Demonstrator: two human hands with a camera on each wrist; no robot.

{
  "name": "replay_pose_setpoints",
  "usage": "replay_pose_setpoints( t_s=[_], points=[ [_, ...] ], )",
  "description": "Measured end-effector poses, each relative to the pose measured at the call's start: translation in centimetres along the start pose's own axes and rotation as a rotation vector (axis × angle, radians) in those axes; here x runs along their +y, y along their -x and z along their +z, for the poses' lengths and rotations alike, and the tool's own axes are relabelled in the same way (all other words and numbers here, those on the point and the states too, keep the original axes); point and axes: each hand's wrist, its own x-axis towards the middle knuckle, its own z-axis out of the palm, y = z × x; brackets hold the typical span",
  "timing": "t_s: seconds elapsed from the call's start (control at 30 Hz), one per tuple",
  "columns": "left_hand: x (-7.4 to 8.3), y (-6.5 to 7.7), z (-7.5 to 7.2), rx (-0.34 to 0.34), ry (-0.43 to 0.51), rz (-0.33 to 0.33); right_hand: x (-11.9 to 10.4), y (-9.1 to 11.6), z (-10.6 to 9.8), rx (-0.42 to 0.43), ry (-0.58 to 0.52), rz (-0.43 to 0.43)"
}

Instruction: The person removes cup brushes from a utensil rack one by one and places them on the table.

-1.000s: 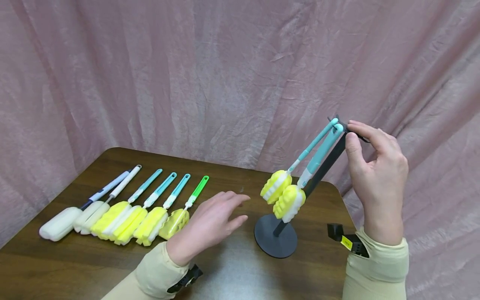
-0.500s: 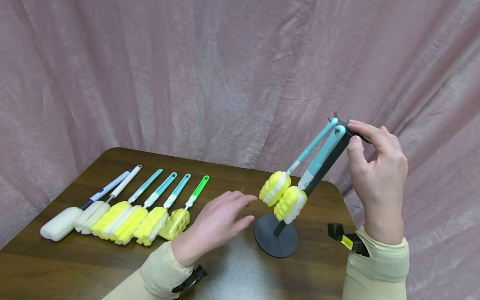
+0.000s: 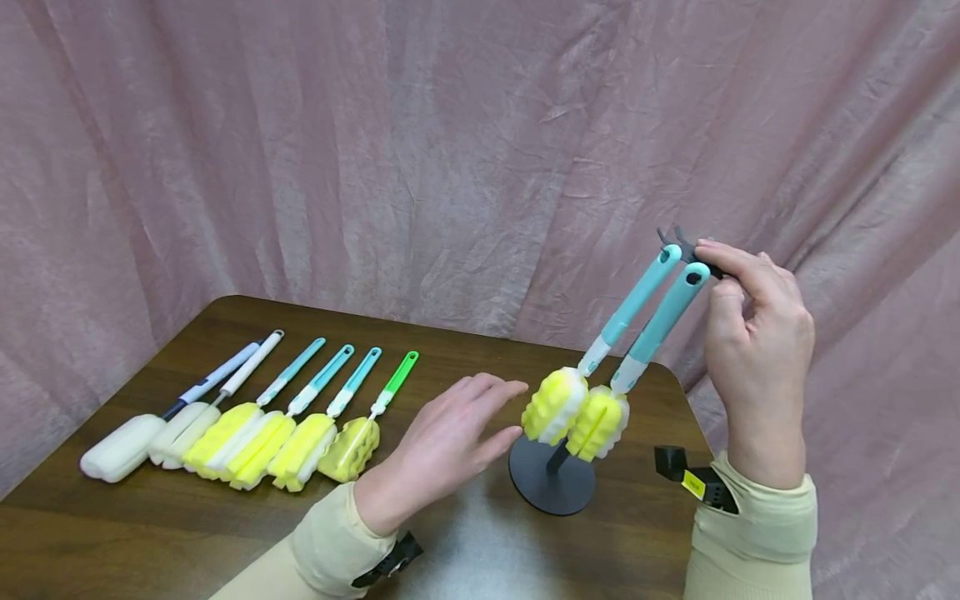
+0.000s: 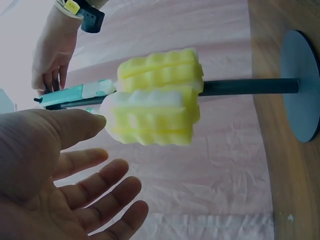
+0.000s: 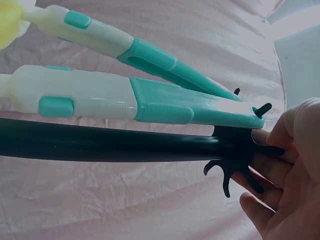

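Observation:
A black stand (image 3: pixel 547 493) with a round base and a ring of curved hooks (image 5: pixel 239 150) holds two bottle brushes. The nearer brush (image 3: pixel 670 325) and the farther brush (image 3: pixel 633 304) hang from it by their turquoise handles, yellow-and-white sponge heads down. At the top, my right hand (image 3: pixel 765 350) grips the hook ring, thumb and fingers bent at the hooks. My left hand (image 3: pixel 446 429) is held out beside the sponge heads, its fingers spread and nothing in them. In the left wrist view, the thumb overlaps the end of one sponge head (image 4: pixel 155 120).
On the left of the brown wooden table (image 3: pixel 465 567) several more sponge brushes lie in a row. They run from a white-headed one (image 3: pixel 120 450) to a green-handled one (image 3: pixel 393 383). A pink curtain (image 3: pixel 465 167) hangs behind the table.
The hook ring has turned, swinging both hanging brushes round toward the front and right. My right thumb has bent inward at the ring. My left hand has moved right, closer to the sponge heads.

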Motion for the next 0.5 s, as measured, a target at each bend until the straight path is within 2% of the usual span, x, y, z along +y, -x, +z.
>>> replay_pose_setpoints(
  t_s=[0.27, 0.5],
  points=[
    [0.8, -1.5, 0.3, 0.072, 0.042, 0.041, -0.1, 0.1, -0.1, 0.006, 0.004, 0.011],
    [2.0, -3.4, 0.6, 0.077, 0.072, 0.060, -0.4, 0.2, -0.1, 0.000, -0.009, 0.008]
  ],
)
